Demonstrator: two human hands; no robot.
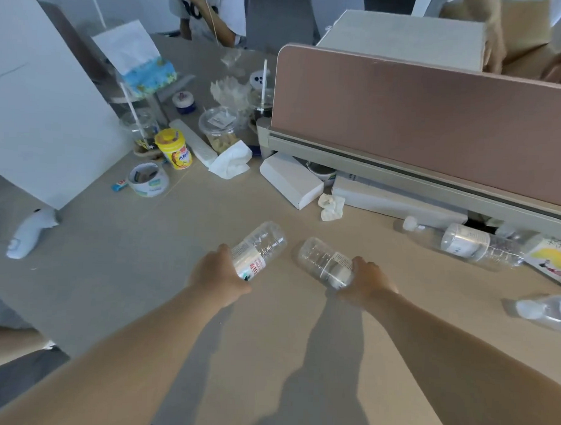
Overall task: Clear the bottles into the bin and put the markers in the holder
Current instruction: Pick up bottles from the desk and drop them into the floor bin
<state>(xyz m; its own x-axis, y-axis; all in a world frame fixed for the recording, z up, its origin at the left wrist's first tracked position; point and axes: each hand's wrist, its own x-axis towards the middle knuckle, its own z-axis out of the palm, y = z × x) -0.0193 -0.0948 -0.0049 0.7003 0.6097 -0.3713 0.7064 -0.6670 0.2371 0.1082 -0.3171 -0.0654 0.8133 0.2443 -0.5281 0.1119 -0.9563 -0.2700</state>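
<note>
Spanning desk [118, 270]: a tan top that fills most of the view, with clutter along its far side and both forearms reaching across the near part.
Partition [419, 121]: a pinkish-brown screen on a pale rail, standing along the far right edge of the desk.
White board [38, 108]: leaning at the far left.
Bottle by the partition [465, 244]: clear plastic, lying on its side at the right, white cap pointing left, just in front of the rail.
Bottle at the right edge [546, 310]: clear, lying flat, partly cut off by the frame.
Left hand [215, 278]: closed round the lower part of a clear bottle with a red-and-white label [259, 249]; the bottle's base points up and away.
Right hand [367, 283]: wrapped round the end of a second clear bottle [323, 261], which tilts up and to the left; the two held bottles are near each other but apart.
White box [290, 181]: lying beside the partition's base.
Yellow drink can [175, 149]: upright among the far clutter.
Tape roll [148, 177]: flat, just in front of the can.
Crumpled tissue [330, 206]: just right of the white box.
Bin, markers, holder: cannot tell where they are.
</note>
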